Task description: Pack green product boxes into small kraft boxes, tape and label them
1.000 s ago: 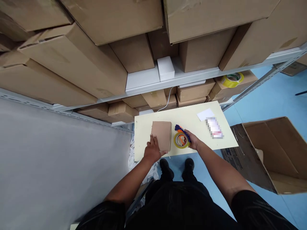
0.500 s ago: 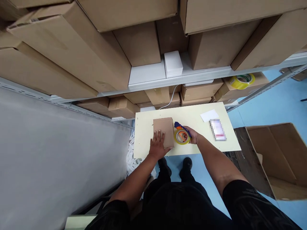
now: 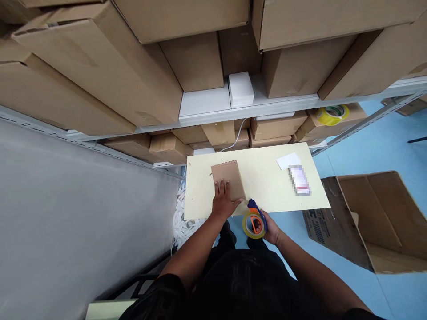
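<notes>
A small brown cardboard box (image 3: pixel 230 173) lies on the pale table (image 3: pixel 263 178), turned slightly. My left hand (image 3: pixel 224 202) rests flat on its near part, fingers spread and the thumb at the near right corner. In my right hand (image 3: pixel 271 229) is a blue and orange tape dispenser (image 3: pixel 253 208) with a roll of clear yellowish tape (image 3: pixel 246 229) on it. My fingers are wrapped round the dispenser. It hangs just past the table's front edge, to the right of the box and apart from it.
A white paper (image 3: pixel 288 160) and a blurred phone (image 3: pixel 300 180) lie at the table's right. Shelves of cardboard boxes (image 3: pixel 193 62) stand behind, with a yellow tape roll (image 3: pixel 332 114) on one. An open carton (image 3: pixel 370 222) sits on the floor at right. A grey wall (image 3: pixel 83 213) is at left.
My right hand has drawn the tape dispenser from beside the box toward my body, past the table edge. The box has turned a little under my left hand.
</notes>
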A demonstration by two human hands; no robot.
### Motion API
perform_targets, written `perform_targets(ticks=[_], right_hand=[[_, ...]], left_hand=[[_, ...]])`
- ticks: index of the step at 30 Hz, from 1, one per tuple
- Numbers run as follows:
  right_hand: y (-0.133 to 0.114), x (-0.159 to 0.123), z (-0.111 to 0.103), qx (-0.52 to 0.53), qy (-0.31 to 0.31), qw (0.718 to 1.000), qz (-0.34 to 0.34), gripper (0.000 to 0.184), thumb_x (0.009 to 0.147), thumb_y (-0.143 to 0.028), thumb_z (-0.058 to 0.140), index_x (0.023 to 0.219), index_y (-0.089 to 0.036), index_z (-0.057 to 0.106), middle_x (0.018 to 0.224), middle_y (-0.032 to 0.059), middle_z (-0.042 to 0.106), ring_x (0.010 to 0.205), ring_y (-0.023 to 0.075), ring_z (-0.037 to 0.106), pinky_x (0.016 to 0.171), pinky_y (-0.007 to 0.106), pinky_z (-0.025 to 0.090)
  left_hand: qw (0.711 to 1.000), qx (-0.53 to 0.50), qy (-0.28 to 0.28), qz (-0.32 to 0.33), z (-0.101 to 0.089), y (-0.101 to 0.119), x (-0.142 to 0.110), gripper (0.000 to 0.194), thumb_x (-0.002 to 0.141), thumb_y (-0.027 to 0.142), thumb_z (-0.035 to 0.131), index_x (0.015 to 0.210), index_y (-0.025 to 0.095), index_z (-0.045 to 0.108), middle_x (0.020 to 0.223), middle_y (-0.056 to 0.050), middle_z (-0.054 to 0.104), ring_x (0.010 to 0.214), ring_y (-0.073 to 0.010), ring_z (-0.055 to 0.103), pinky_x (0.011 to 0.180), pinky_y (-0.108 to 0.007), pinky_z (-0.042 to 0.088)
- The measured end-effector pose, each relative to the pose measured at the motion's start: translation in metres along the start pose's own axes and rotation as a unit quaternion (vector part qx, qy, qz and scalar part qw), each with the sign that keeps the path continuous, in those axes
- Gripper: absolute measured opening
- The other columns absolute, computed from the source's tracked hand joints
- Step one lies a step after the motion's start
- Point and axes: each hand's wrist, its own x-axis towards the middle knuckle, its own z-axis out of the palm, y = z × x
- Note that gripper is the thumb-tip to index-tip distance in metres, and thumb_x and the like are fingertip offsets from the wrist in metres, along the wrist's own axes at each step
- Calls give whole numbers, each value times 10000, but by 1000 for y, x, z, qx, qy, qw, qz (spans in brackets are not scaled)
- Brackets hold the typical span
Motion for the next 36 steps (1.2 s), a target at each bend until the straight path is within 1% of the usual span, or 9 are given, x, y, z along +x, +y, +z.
perform_targets(ticks=[2, 5, 9, 13, 16, 19, 23, 28, 36], right_hand=[[7, 5, 5, 25, -3, 999, -20, 487, 997, -573, 486, 1147, -178, 727, 1041, 100, 806, 991, 267, 762, 1002, 440, 566], [-7, 15, 15, 48, 2, 998, -38, 488, 996, -570, 476, 1162, -187, 730, 1038, 95, 807, 1022, 269, 756, 1009, 441, 565], [-60, 24, 22, 41, 22, 997, -59, 500, 988, -593, 473, 1110, -179, 725, 977, 87, 808, 939, 263, 763, 955, 439, 591], [-125, 30, 29, -50, 43, 997, -42, 461, 981, -582, 516, 1081, -171, 700, 902, 90, 795, 853, 251, 757, 865, 431, 617], [-160, 32, 40, -105, 62, 992, -15, 424, 963, -556, 577, 1043, -154, 687, 859, 92, 783, 797, 250, 748, 796, 415, 633], [-174, 34, 48, -132, 73, 989, 2, 427, 942, -565, 611, 1025, -152, 679, 819, 90, 770, 755, 252, 737, 738, 413, 639], [-169, 35, 51, -147, 100, 984, -3, 458, 931, -596, 620, 1057, -160, 682, 863, 85, 776, 784, 246, 742, 730, 396, 641], [-146, 34, 43, -102, 76, 991, -44, 459, 987, -594, 526, 1102, -179, 684, 937, 89, 790, 836, 237, 754, 832, 408, 631], [-48, 12, 8, -3, 55, 995, -78, 472, 990, -586, 495, 1152, -200, 713, 1055, 96, 802, 1026, 287, 758, 968, 469, 589]], left_hand=[[1000, -21, 0, -22, 2, 10, -2, 1000, 889, 695, 590, 1625, 100, 266, 1718, -195, 184, 1599, -414, 30, 1251, -542, 298], [999, -36, -15, -28, 3, 24, -9, 918, 929, 573, 585, 1605, 38, 267, 1703, -242, 189, 1593, -427, 59, 1252, -558, 281], [996, -14, -75, 43, -9, 22, -14, 851, 891, 506, 658, 1539, 19, 398, 1670, -256, 272, 1564, -436, 190, 1237, -529, 313], [979, 30, -116, 166, -32, -12, 3, 780, 860, 473, 723, 1542, 196, 464, 1651, -138, 381, 1498, -350, 357, 1220, -483, 335], [980, 84, -86, 158, -40, -37, 25, 929, 834, 633, 705, 1615, 263, 363, 1729, -108, 209, 1572, -404, 169, 1245, -617, 180], [985, 108, -91, 100, -35, -48, 41, 956, 877, 739, 561, 1660, 292, 243, 1753, -81, 81, 1594, -423, 24, 1196, -680, 194], [987, 111, -97, 68, -25, -47, 45, 883, 935, 751, 415, 1666, 309, 194, 1758, -50, 21, 1601, -399, -38, 1093, -629, 363], [988, 106, -98, 60, -27, -44, 41, 861, 943, 742, 396, 1664, 315, 198, 1759, -44, 50, 1597, -409, -51, 1026, -610, 424], [996, 65, -63, -7, -17, -18, 37, 866, 943, 724, 416, 1665, 288, 218, 1750, -101, 114, 1597, -403, -4, 1023, -636, 436]])
